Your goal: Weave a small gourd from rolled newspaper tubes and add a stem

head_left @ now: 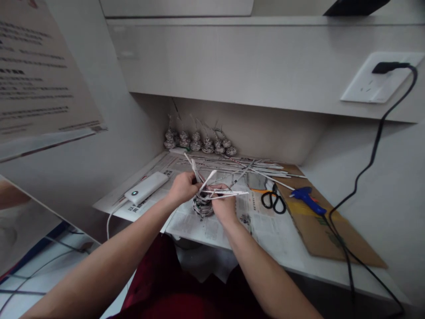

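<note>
Between my hands, near the front edge of the desk, is a small round piece woven from rolled newspaper strips. Several pale paper strips stick up and out from its top. My left hand is closed at its upper left side, fingers pinching around the strips there. On the right side, my right hand grips the woven piece and its strips, with the fingertips partly hidden behind the paper.
Woven gourd shapes stand along the back wall. Loose paper rolls lie before them. Black-handled scissors and a blue glue gun on cardboard are at right, its cord hanging down. A white power bank lies left.
</note>
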Motion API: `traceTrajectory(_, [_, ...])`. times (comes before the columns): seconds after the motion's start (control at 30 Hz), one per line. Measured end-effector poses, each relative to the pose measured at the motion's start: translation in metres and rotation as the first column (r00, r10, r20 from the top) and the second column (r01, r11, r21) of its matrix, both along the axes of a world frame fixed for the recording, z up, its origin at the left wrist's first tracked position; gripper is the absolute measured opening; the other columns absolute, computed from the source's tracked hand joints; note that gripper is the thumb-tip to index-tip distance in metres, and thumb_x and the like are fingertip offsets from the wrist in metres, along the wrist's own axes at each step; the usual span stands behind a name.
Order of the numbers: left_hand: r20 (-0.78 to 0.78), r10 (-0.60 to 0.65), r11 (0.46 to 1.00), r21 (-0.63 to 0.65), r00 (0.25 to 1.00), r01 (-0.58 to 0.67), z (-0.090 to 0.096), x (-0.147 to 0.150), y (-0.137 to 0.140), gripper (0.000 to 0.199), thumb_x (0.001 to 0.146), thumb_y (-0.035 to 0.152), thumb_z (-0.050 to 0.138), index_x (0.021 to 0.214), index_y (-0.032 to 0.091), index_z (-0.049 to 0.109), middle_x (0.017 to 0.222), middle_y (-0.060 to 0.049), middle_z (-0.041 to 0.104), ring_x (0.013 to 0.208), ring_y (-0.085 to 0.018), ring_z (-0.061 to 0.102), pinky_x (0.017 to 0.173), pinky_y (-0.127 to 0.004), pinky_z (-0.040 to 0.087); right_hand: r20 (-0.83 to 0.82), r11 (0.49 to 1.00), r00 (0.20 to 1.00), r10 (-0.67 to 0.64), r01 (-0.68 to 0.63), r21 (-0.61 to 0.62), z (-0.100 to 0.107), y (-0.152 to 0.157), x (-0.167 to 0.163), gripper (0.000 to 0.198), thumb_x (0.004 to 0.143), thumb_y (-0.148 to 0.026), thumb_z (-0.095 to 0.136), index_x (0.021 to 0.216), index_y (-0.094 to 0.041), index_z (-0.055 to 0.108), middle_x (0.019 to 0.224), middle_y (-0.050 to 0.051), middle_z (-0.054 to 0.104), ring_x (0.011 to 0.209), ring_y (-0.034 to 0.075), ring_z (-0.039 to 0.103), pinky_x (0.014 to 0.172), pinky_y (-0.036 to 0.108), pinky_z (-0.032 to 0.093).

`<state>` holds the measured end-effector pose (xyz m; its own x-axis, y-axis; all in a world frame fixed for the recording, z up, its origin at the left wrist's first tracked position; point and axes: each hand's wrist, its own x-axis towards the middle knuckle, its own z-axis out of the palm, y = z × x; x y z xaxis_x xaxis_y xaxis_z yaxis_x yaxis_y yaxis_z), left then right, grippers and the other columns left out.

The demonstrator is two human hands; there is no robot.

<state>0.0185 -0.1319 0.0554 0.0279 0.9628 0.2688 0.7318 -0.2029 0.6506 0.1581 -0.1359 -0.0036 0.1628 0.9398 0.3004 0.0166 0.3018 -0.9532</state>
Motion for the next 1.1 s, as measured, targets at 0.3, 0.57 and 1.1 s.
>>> traceTrajectory(0.3, [-0.023,-0.069,0.996,0.052,0.997,0.070,-0.006,0.003,0.002,0.021,0.074,0.027,0.058,0.089,0.018,0.070,0.081,-0.004,0.072,0.075,-0.021,0.065,0.067,-0.027,0.047,-0.015,0.997,1.000,-0.024,0.023,-0.070,-0.009,0.007,0.000,0.013,0.070,-0.033,0.065,0.066,-0.021,0.061,0.061,0.000,0.065,0.061,0.017,0.060,0.061,0.027,0.045])
traceTrajectory(0.57, [0.093,-0.186,0.976,-0.097,0.978,0.195,0.000,-0.003,0.010,0.025,0.066,0.033,0.067,0.084,0.017,0.073,0.073,-0.003,0.072,0.070,-0.020,0.065,0.063,-0.025,0.047,-0.043,0.996,0.999,0.013,-0.017,-0.093,-0.016,0.010,0.001,0.013,0.069,-0.034,0.063,0.068,-0.021,0.062,0.063,-0.001,0.066,0.060,0.017,0.060,0.058,0.027,0.046])
traceTrajectory(1.1, [0.185,-0.155,0.987,-0.003,0.970,0.158,-0.017,-0.005,0.006,0.015,0.073,0.031,0.061,0.075,0.017,0.064,0.072,-0.003,0.070,0.070,-0.019,0.065,0.068,-0.028,0.048,-0.317,0.958,0.948,0.028,-0.116,-0.261,-0.007,0.008,-0.004,0.012,0.059,-0.028,0.068,0.063,-0.020,0.061,0.058,-0.002,0.065,0.057,0.018,0.061,0.054,0.027,0.047])
